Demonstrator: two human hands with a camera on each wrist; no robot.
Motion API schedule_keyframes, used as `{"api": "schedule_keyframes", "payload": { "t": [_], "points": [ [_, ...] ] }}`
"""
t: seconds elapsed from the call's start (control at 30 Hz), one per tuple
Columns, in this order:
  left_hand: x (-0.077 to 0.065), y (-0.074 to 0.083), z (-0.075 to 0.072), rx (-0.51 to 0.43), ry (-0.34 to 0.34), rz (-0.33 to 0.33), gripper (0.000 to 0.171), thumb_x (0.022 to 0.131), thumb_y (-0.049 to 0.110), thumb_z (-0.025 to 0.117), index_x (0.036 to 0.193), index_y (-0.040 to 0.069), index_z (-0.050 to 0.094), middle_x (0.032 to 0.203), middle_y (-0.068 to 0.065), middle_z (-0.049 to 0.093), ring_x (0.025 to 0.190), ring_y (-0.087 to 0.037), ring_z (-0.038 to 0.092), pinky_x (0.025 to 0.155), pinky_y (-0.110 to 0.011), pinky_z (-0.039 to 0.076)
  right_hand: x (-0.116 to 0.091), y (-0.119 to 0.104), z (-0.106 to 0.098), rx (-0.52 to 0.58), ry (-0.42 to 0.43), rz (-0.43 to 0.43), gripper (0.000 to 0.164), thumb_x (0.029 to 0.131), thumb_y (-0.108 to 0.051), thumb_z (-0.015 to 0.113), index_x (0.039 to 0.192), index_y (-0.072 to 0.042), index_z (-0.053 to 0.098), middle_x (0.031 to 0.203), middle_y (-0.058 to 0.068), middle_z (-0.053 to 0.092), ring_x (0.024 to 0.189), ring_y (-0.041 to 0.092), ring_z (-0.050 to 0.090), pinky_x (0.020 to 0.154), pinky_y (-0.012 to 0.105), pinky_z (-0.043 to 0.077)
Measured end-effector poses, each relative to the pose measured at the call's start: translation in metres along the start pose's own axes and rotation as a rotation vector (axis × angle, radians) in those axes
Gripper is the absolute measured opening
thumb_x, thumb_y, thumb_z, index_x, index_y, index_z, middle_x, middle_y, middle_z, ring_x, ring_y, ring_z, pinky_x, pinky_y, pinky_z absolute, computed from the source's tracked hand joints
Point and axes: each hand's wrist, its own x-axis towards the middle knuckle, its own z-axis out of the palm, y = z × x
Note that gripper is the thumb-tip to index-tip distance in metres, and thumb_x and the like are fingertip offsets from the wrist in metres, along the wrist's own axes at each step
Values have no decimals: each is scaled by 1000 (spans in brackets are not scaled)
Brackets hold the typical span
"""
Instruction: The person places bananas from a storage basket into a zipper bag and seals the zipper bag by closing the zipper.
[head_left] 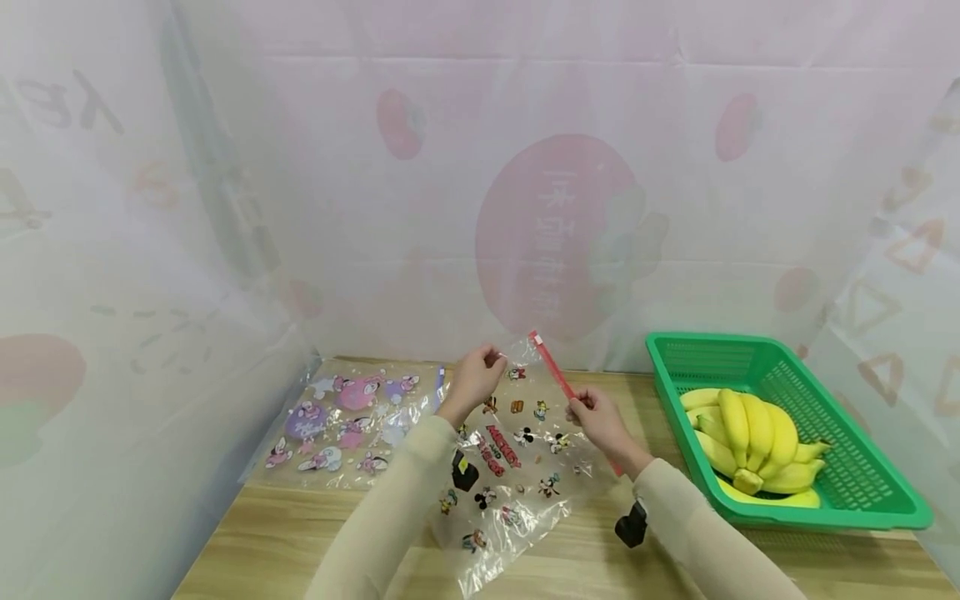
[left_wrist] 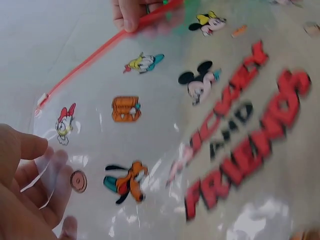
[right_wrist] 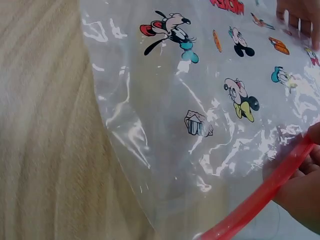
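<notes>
A clear plastic zip bag (head_left: 517, 467) printed with cartoon characters and red lettering is held tilted over the table between both hands. A red zip strip (head_left: 553, 367) runs along its upper right edge, with a white slider (left_wrist: 43, 98) at the far end. My left hand (head_left: 476, 379) grips the bag's side edge near that slider; in the left wrist view the fingers (left_wrist: 52, 165) show through the film, behind the bag. About midway along the red strip, my right hand (head_left: 600, 417) pinches it between thumb and fingers.
A second clear bag (head_left: 352, 425) with pink and purple prints lies flat at the left, its purple strip (head_left: 440, 385) towards the middle. On the right, a green basket (head_left: 862, 433) holds bunches of bananas (head_left: 757, 433). Printed white sheets (head_left: 337, 208) enclose the wooden table (head_left: 240, 542).
</notes>
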Motion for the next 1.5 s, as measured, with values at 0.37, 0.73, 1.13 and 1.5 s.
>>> {"api": "schedule_keyframes", "payload": {
  "t": [0.37,0.73,1.13,1.5],
  "points": [
    [7,14,15,117,112,38,10,93,21,59,95,14,66,86,6,65,84,-15,58,100,-46,22,-2,-1,14,88,16,28,9,91,5,51,99,9,53,86,15,58,77,21,58,75,38,53],
    [6,20,27,175,66,126,7,92,19,60,92,18,67,93,5,69,93,-16,61,107,-52,13,11,-21,20,172,73,19,27,101,-15,44,115,7,50,107,27,57,95,32,60,86,40,50],
    [4,25,36,124,41,136,9,88,14,61,93,17,68,91,6,69,89,-13,61,106,-49,16,26,-30,16,217,225,17,24,99,-16,50,112,4,55,92,13,60,77,13,60,71,24,52],
    [7,33,39,125,-49,148,17,94,25,57,97,15,70,88,7,67,74,-9,58,84,-34,44,23,-27,16,275,168,24,19,97,-6,52,111,6,53,103,23,58,90,25,61,73,25,53]
  ]
}}
